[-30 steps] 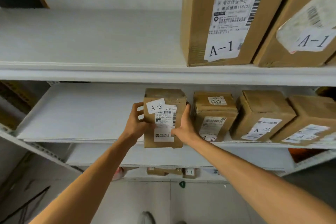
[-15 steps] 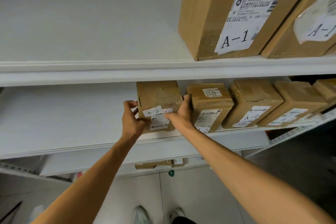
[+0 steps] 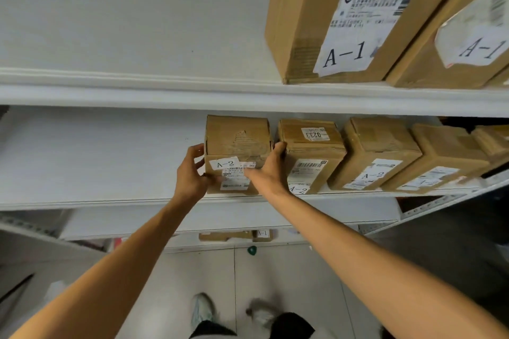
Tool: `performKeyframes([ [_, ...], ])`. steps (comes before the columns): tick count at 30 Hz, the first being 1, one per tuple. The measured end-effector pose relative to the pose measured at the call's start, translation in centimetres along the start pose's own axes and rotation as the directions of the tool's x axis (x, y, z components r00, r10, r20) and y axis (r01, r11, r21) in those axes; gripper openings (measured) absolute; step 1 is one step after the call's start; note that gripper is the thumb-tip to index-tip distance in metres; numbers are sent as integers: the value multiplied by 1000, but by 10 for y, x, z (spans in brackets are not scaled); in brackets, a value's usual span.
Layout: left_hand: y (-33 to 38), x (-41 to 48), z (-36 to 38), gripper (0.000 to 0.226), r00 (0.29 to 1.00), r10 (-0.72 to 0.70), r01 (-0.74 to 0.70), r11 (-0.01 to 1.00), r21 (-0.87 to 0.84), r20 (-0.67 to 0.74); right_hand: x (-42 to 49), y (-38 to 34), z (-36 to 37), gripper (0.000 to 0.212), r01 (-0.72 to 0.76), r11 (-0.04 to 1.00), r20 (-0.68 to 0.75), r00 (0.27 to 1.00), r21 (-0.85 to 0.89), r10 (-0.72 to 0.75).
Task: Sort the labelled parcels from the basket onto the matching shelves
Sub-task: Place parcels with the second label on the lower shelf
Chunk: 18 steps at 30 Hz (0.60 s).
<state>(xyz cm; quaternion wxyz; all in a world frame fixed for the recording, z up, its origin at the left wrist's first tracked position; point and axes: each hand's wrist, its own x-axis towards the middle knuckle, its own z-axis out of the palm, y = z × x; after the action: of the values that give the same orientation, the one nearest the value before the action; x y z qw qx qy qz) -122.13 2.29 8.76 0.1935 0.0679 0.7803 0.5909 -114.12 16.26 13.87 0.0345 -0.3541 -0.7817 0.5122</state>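
A small brown cardboard parcel point(image 3: 237, 143) with a white "A-2" label stands on the middle shelf point(image 3: 104, 198), at the left end of a row of similar boxes. My left hand point(image 3: 191, 173) grips its left side and my right hand point(image 3: 265, 170) grips its right side, fingers wedged between it and the neighbouring "A-2" box point(image 3: 311, 157). The basket is out of view.
More A-2 boxes point(image 3: 377, 151) fill the middle shelf to the right. Two large "A-1" cartons point(image 3: 344, 14) stand on the upper shelf point(image 3: 192, 93) at the right. The left parts of both shelves are bare. A small "A-1" parcel point(image 3: 261, 234) lies on the lowest shelf; my feet are on the tiled floor.
Both hands carried the A-2 parcel from in front of the shelf edge onto the middle shelf and pushed it back beside the other boxes. The view has moved closer.
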Motion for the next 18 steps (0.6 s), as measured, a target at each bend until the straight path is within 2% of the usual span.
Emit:
performKeyframes([
  [5, -5, -9, -1, 61, 996, -74, 77, 994, 72, -46, -3, 0, -15, 100, 65, 987, 113, 992, -145, -49],
  [7, -11, -19, 0, 63, 990, -123, 127, 990, 60, -75, -6, 4, -18, 89, 165, 963, 112, 983, -212, -144],
  [9, -18, -32, 1, 65, 978, -162, 167, 985, 30, -134, -11, 10, -19, 87, 298, 909, 106, 954, -292, -279],
  [11, -24, -49, 2, 62, 964, -157, 169, 985, 37, -212, -17, 16, -17, 92, 444, 799, 150, 895, -406, -421],
  [14, -29, -77, 4, 55, 955, -122, 155, 982, 104, -272, -26, 29, -14, 86, 633, 581, 324, 769, -512, -551],
  [16, -31, -98, 1, 52, 941, -90, 153, 973, 173, -326, -32, 38, -9, 77, 752, 368, 429, 629, -547, -648],
  [18, -30, -123, -3, 47, 915, -77, 176, 959, 222, -395, -39, 42, -2, 60, 830, 203, 562, 511, -519, -650],
])
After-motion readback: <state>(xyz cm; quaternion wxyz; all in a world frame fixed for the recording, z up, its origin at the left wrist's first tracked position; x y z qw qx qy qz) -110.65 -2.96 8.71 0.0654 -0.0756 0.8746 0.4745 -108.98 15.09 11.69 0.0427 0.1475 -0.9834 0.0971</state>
